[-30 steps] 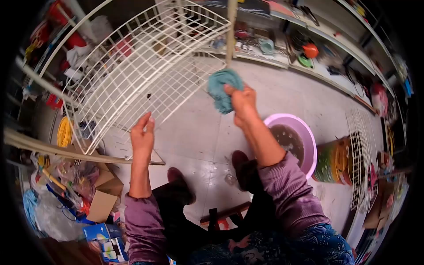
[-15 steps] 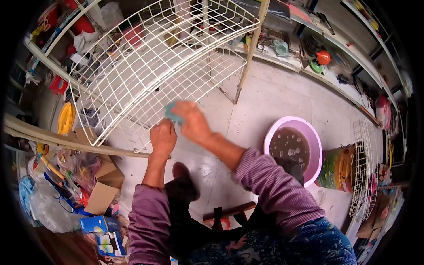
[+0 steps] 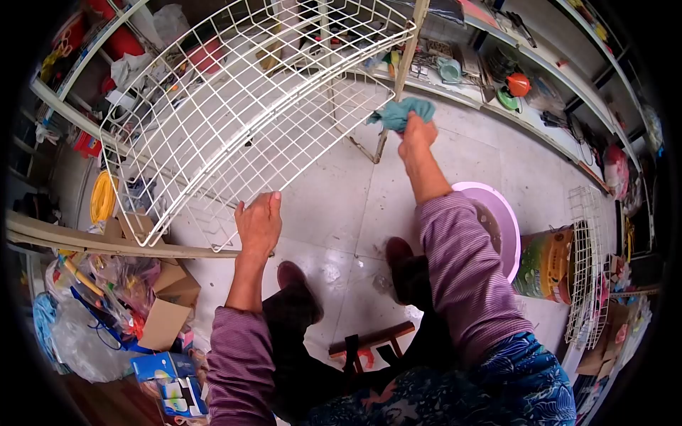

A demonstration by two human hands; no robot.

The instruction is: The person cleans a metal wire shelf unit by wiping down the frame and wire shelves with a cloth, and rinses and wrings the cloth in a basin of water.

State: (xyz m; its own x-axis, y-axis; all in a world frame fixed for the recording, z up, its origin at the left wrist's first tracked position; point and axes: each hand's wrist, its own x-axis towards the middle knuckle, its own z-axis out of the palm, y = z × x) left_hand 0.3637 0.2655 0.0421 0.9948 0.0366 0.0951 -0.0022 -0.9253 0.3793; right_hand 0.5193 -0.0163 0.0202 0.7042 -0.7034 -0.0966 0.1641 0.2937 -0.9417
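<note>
A white wire rack [image 3: 245, 131] with a curved front leans across the upper left, held among wooden posts. My left hand [image 3: 258, 224] is at its lower edge, fingers curled at the wire and thumb pointing up. My right hand [image 3: 418, 138] is closed on a crumpled teal cloth [image 3: 405, 113], whose left end hangs by the rack's right corner, beside the wooden post [image 3: 400, 78].
A pink basin [image 3: 508, 220] of murky water stands at right, partly behind my right sleeve. Next to it are a colourful bucket [image 3: 545, 264] and another wire rack [image 3: 586, 270]. Cardboard [image 3: 167, 312] and plastic bags lie at left. Loaded shelves [image 3: 511, 106] line the upper right.
My right hand has moved away from my left, up and right along the rack with the teal cloth. My left hand stays at the lower edge. My right foot now shows.
</note>
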